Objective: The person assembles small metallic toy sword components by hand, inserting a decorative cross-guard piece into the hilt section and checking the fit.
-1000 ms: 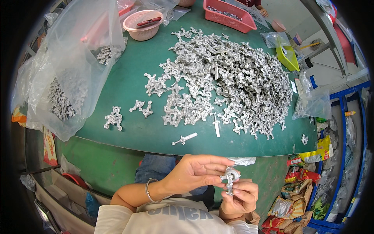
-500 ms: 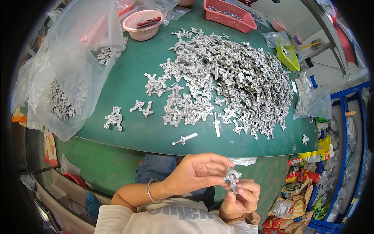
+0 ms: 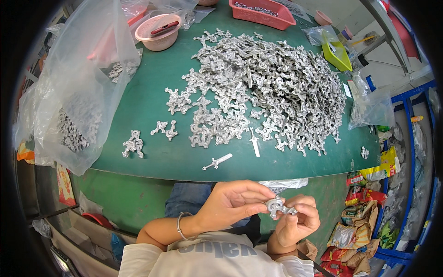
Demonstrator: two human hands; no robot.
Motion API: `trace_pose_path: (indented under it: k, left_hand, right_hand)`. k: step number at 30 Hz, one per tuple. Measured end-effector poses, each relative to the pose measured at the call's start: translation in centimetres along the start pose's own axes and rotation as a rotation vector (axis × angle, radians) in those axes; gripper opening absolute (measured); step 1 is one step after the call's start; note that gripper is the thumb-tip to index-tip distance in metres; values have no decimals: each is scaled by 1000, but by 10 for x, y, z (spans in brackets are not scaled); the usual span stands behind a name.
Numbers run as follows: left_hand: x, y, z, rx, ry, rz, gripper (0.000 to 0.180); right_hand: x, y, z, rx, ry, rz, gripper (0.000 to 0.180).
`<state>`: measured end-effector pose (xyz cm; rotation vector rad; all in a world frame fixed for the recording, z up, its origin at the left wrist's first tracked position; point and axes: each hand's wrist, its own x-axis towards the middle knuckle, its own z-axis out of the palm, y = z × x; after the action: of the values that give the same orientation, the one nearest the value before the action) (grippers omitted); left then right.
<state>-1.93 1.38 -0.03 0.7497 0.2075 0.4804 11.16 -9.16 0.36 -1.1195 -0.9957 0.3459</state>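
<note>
Close to my body, just off the front edge of the green table [image 3: 170,161], I hold a silvery cast metal part [image 3: 276,207] with curved arms between both hands. My left hand [image 3: 237,203] pinches its left side between thumb and fingers. On its other end, the thumb and fingers of my right hand [image 3: 299,220] are closed. Beyond my hands, a large heap of similar metal parts [image 3: 295,87] covers the table's middle and right. Two small sword-shaped metal pieces lie near the front edge, one flat piece [image 3: 218,162] and another more upright piece [image 3: 254,142].
A clear plastic bag [image 3: 87,92] with metal parts stands at the left. Behind are a pink bowl [image 3: 159,41] with a red-handled tool, a pink tray [image 3: 263,16] and a yellow-green bin [image 3: 336,55]. A blue rack [image 3: 406,138] and stacked bags [image 3: 350,231] line the right.
The metal part has turned in my fingers, its lower end swinging from downward to the right. My right hand has moved slightly up and right. The camera view has shifted a little.
</note>
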Motion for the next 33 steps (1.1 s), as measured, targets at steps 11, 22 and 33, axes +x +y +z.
trace_pose_path:
  k: [11, 22, 33]
  left_hand:
    - [0, 1, 0, 19, -4, -4, 26]
    - [0, -2, -4, -15, -31, 9, 27]
    - [1, 0, -1, -23, 0, 18, 25]
  right_hand:
    - [-1, -3, 1, 13, -15, 9, 16]
    - [-3, -3, 1, 24, -40, -10, 15]
    - [-1, 0, 2, 14, -26, -1, 16]
